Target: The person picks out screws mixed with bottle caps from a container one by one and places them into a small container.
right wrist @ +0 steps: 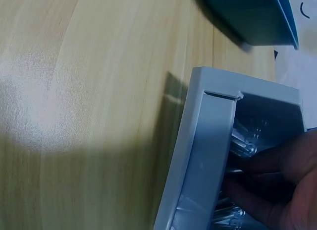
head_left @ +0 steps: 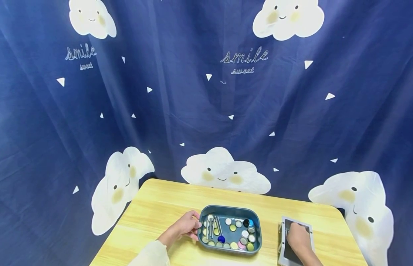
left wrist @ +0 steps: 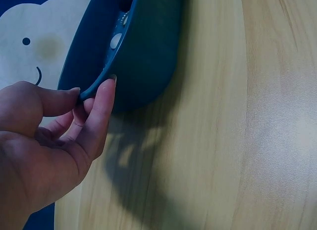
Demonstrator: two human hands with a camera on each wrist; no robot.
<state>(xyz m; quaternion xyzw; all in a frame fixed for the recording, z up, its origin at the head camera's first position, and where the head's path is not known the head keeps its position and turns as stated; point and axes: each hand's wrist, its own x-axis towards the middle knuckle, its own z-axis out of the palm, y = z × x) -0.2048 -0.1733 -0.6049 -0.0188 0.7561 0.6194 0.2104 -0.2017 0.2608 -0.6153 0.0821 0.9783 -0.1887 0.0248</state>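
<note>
Left hand [head_left: 186,224] is pinching the left edge of the tub [head_left: 231,211], which is sitting on the table [head_left: 169,195] with a bunch of discs [head_left: 245,234] and rods [head_left: 211,227] lying inside. Right hand [head_left: 298,238] is reaching into the box [right wrist: 203,155] off to the right, fingers bending in by some clear tubes [right wrist: 242,142], can't tell if they're actually gripping one

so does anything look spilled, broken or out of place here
Nothing looks spilled; the discs and rods lie inside the tray. One oddity: a small jagged spot at an inner corner of the box, perhaps a chip, though I can't be sure.
</note>
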